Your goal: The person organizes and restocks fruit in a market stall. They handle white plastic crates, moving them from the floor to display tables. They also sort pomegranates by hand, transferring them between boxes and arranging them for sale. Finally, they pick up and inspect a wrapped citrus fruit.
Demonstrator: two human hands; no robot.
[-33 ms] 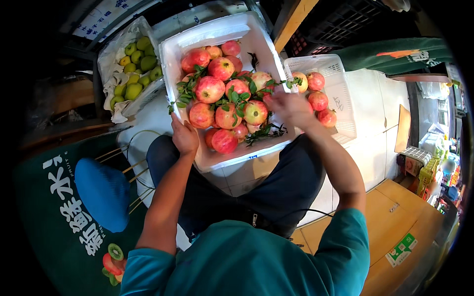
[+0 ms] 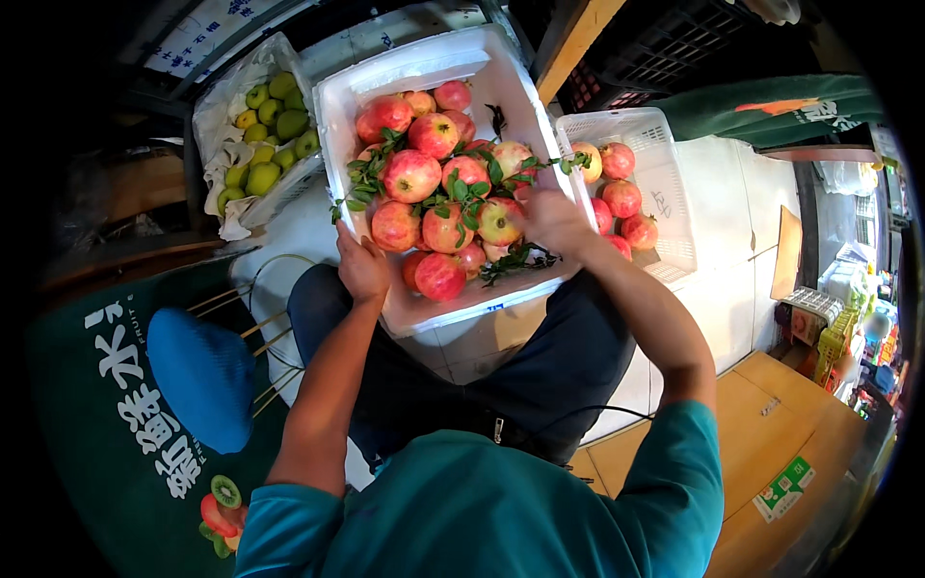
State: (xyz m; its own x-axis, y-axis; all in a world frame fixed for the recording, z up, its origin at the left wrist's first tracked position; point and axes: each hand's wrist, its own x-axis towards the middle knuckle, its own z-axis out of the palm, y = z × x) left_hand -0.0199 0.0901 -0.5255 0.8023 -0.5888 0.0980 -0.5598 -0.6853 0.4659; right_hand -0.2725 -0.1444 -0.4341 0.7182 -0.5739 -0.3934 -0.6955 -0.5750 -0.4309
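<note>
A white foam box (image 2: 434,79) stands tilted before my knees, holding several red and yellow pomegranates (image 2: 411,175) with leafy green twigs (image 2: 465,191) among them. My left hand (image 2: 363,266) grips the box's left rim near its front corner; part of its fingers is hidden behind the wall. Over the right side of the box is my right hand (image 2: 559,223), its blurred fingers at the right side of a yellowish pomegranate (image 2: 500,221). Whether they close on anything cannot be made out. To the right, a white plastic crate (image 2: 676,217) holds several more pomegranates (image 2: 622,199).
Green pears (image 2: 292,123) lie in a paper-lined crate (image 2: 214,116) at the far left. A blue-covered stool (image 2: 198,379) is by my left arm. Dark crates (image 2: 665,53) and a wooden post (image 2: 576,43) stand behind; a wooden board surface (image 2: 732,424) is at right.
My right hand has moved slightly left and nearer me, closer to the yellowish pomegranate. Another pomegranate in the plastic crate now shows beside my forearm. My left hand stays on the rim.
</note>
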